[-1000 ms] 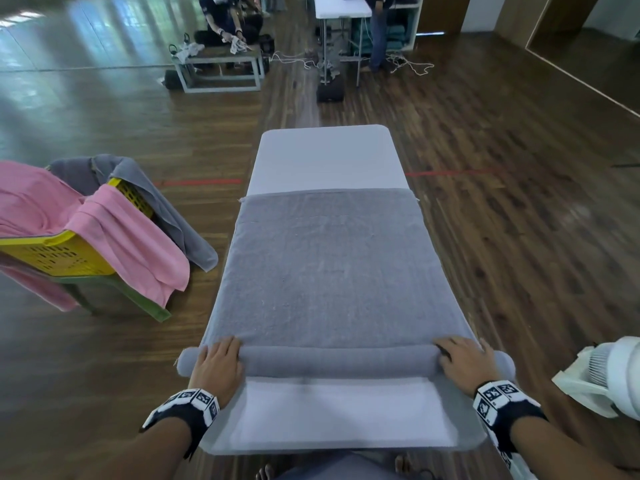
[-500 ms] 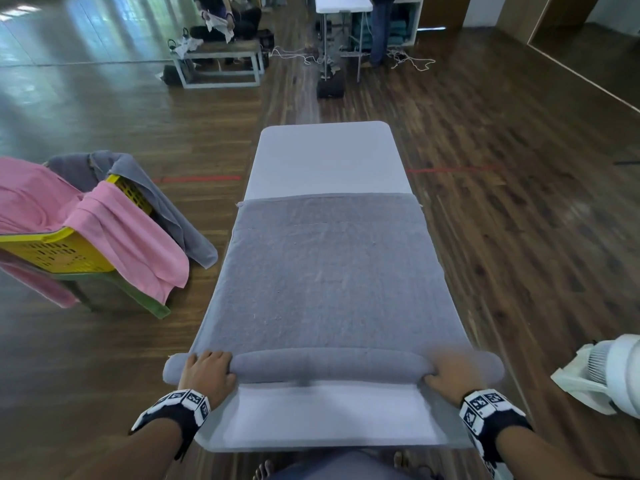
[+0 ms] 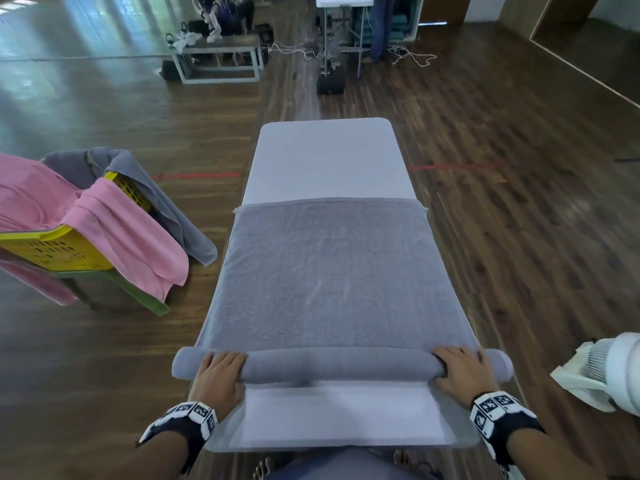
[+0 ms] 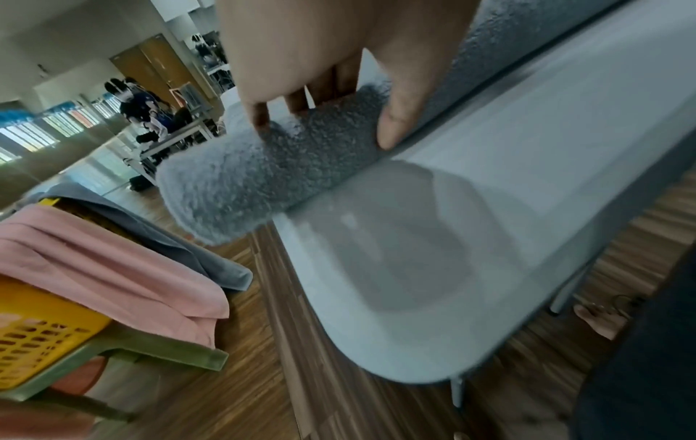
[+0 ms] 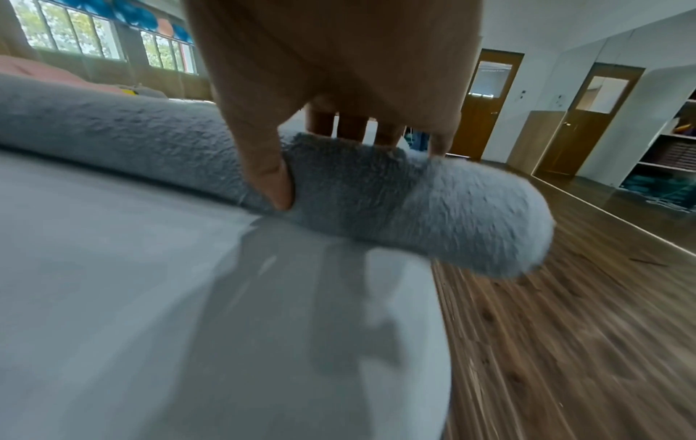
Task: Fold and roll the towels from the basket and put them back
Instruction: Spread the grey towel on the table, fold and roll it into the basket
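A grey towel lies flat along the white table, its near end wound into a roll that spans the table's width. My left hand grips the roll's left end, fingers over the top and thumb on the near side. At the right end my right hand holds the roll the same way. Both ends stick out past the table's sides. A yellow basket stands to the left with a pink towel and another grey towel draped over it.
The basket rests on a green stool on the wooden floor. A white fan stands close to my right arm. Far across the room are a bench, another table and people. A bare strip of table lies between the roll and me.
Both hands drew back on the roll, then came over its top again. The roll looks slightly thicker and the towel's far edge has slid a little toward me.
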Available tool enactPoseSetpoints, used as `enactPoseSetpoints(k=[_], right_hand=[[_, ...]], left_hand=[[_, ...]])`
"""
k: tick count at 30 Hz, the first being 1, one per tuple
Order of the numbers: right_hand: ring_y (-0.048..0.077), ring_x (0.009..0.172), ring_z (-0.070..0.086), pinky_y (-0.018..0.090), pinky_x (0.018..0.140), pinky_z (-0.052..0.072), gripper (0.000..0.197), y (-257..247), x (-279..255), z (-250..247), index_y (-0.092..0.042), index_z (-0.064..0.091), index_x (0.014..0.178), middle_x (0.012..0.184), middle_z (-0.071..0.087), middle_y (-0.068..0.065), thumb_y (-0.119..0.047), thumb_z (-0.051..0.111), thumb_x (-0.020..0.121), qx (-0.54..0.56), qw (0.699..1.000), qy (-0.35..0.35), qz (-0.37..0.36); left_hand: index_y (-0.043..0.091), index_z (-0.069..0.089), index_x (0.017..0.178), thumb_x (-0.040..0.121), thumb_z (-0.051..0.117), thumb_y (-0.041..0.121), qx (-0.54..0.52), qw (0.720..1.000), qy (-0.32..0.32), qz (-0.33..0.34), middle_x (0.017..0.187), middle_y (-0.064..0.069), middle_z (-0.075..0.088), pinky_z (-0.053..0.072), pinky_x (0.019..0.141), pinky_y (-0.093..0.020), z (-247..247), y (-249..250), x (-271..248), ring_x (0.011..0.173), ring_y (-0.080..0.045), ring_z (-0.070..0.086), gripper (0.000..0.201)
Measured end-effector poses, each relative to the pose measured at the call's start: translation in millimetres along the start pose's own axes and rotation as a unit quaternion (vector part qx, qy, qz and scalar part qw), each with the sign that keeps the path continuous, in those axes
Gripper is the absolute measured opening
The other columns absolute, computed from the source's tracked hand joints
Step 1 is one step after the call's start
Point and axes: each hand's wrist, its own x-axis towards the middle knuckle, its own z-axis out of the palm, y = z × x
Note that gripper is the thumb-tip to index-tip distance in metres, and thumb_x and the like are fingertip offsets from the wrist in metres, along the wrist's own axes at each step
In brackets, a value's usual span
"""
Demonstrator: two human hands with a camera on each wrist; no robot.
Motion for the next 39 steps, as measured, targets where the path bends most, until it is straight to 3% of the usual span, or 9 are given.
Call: enactPoseSetpoints(k=[5, 7, 12, 17, 22, 25, 29, 34, 39], right_hand=[[0.009, 0.135, 0.035, 0.051, 0.117, 0.012, 0.043, -6.4, 14.6, -17.2, -0.038, 0.04, 0.139, 0.147, 0.039, -0.014, -0.04, 0.037, 0.097, -0.003, 0.999, 0.04, 0.019], [0.01, 0.138, 0.032, 0.051, 0.117, 0.008, 0.047, -5.9, 11.7, -11.9, -0.035, 0.035, 0.143, 0.148, 0.036, -0.014, -0.049, 0.037, 0.098, 0.054, 0.998, 0.033, 0.005], [0.01, 0.126, 0.043, 0.046, 0.114, 0.017, 0.043, 1.4, 5.3, -4.6, -0.042, 0.047, 0.126, 0.132, 0.053, -0.017, -0.047, 0.052, 0.083, 0.013, 1.0, -0.011, -0.009], [0.017, 0.137, 0.032, 0.053, 0.116, 0.013, 0.055, 3.5, 24.0, -15.2, -0.041, 0.033, 0.142, 0.149, 0.035, -0.011, -0.046, 0.046, 0.089, 0.039, 0.999, 0.012, 0.009], [0.012, 0.134, 0.036, 0.049, 0.115, 0.013, 0.055, 6.8, 10.6, 1.3, -0.041, 0.038, 0.138, 0.142, 0.042, -0.017, -0.049, 0.054, 0.085, 0.031, 0.999, 0.005, -0.01], [0.011, 0.127, 0.042, 0.046, 0.113, 0.018, 0.044, 6.6, 15.0, -4.3, -0.042, 0.047, 0.129, 0.135, 0.052, -0.016, -0.039, 0.05, 0.086, 0.011, 1.0, -0.003, 0.003], [0.011, 0.136, 0.033, 0.053, 0.116, 0.015, 0.046, 3.5, 28.5, -17.0, -0.037, 0.032, 0.144, 0.146, 0.039, -0.014, -0.034, 0.033, 0.099, 0.014, 0.999, 0.032, 0.019], [0.01, 0.14, 0.027, 0.052, 0.117, 0.008, 0.061, 4.7, 16.5, -3.1, -0.037, 0.029, 0.145, 0.148, 0.035, -0.016, -0.055, 0.048, 0.09, 0.041, 0.999, -0.012, 0.001], [0.01, 0.134, 0.038, 0.052, 0.117, 0.01, 0.047, 6.6, 21.7, -20.6, -0.042, 0.043, 0.135, 0.141, 0.047, -0.016, -0.042, 0.049, 0.089, -0.014, 1.0, -0.015, 0.007]], left_hand=[[0.017, 0.044, 0.139, 0.085, 0.006, 0.046, -0.014, 0.999, 0.014, -0.04, 0.139, -0.001, 0.05, 0.027, 0.112, -0.041, -15.1, 2.8, 21.4, 0.128, -0.022, 0.045, 0.072], [0.015, 0.036, 0.145, 0.096, 0.021, 0.049, -0.008, 0.998, -0.013, -0.061, 0.147, -0.002, 0.041, 0.02, 0.116, -0.043, -8.1, 4.0, 20.7, 0.137, -0.022, 0.035, 0.061], [0.022, 0.057, 0.12, 0.078, 0.041, 0.036, 0.013, 0.999, -0.033, -0.011, 0.121, 0.004, 0.06, 0.029, 0.108, -0.039, -9.4, 2.7, 17.3, 0.116, -0.021, 0.052, 0.047], [0.014, 0.028, 0.148, 0.094, 0.017, 0.045, 0.001, 0.999, -0.016, -0.045, 0.147, -0.002, 0.04, 0.019, 0.116, -0.045, -13.1, 4.9, 32.8, 0.135, -0.025, 0.036, 0.063], [0.019, 0.04, 0.14, 0.085, 0.054, 0.045, 0.034, 0.997, -0.066, -0.006, 0.142, 0.002, 0.045, 0.017, 0.116, -0.042, -5.7, 5.1, 21.2, 0.132, -0.021, 0.039, 0.063], [0.027, 0.05, 0.127, 0.083, 0.042, 0.043, 0.065, 0.996, -0.066, 0.001, 0.13, 0.007, 0.054, 0.024, 0.109, -0.036, -13.9, 5.7, 26.8, 0.121, -0.018, 0.046, 0.047], [0.018, 0.031, 0.146, 0.086, 0.004, 0.052, 0.011, 0.999, -0.025, -0.018, 0.149, 0.001, 0.037, 0.017, 0.115, -0.042, -18.6, 6.2, 40.9, 0.136, -0.022, 0.034, 0.074], [0.023, 0.04, 0.138, 0.089, 0.045, 0.044, 0.056, 0.996, -0.068, -0.003, 0.141, 0.005, 0.046, 0.02, 0.113, -0.037, -12.7, 10.3, 35.3, 0.13, -0.019, 0.04, 0.054], [0.024, 0.043, 0.134, 0.086, 0.02, 0.043, 0.064, 0.996, -0.06, -0.023, 0.137, 0.004, 0.05, 0.024, 0.11, -0.036, -24.0, 15.1, 42.7, 0.125, -0.019, 0.042, 0.057]])
